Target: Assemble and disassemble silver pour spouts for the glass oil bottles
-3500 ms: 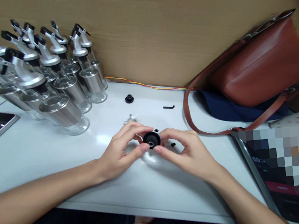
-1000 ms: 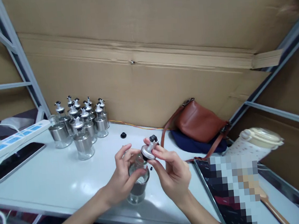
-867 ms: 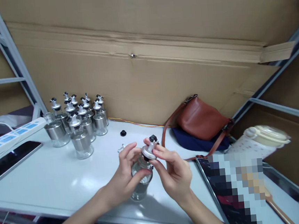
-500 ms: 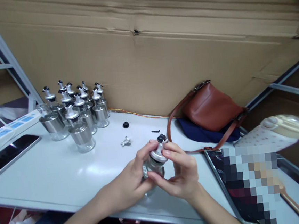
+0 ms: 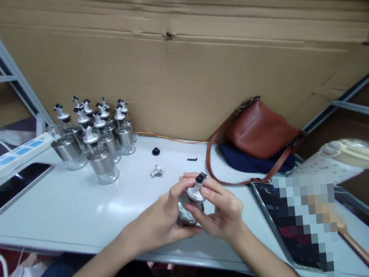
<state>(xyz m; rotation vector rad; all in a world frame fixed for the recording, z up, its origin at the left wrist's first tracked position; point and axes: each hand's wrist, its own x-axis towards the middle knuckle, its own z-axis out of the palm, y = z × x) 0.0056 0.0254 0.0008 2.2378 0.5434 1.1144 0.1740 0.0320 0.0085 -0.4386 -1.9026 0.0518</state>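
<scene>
Between my hands is an oil bottle (image 5: 187, 214) of glass and steel, with a silver pour spout (image 5: 196, 193) and black flip cap on top. My left hand (image 5: 170, 215) wraps the bottle's body and neck from the left. With thumb and fingers, my right hand (image 5: 221, 206) grips the spout's collar from the right. Much of the bottle hides behind my fingers. Beyond it on the table lie a loose silver spout (image 5: 157, 171), a black stopper (image 5: 155, 151) and a small black bent lever (image 5: 192, 159).
Several similar bottles (image 5: 101, 161) stand at the back left, one without a spout. A phone (image 5: 17, 187) and a power strip (image 5: 18, 155) lie at the left. At the right are a brown bag (image 5: 261, 127), a tablet (image 5: 272, 217) and a white tumbler (image 5: 332, 164).
My right thumb has moved up the bottle towards the spout, and the spout has tilted slightly. The view has shifted a little; the loose parts stay put.
</scene>
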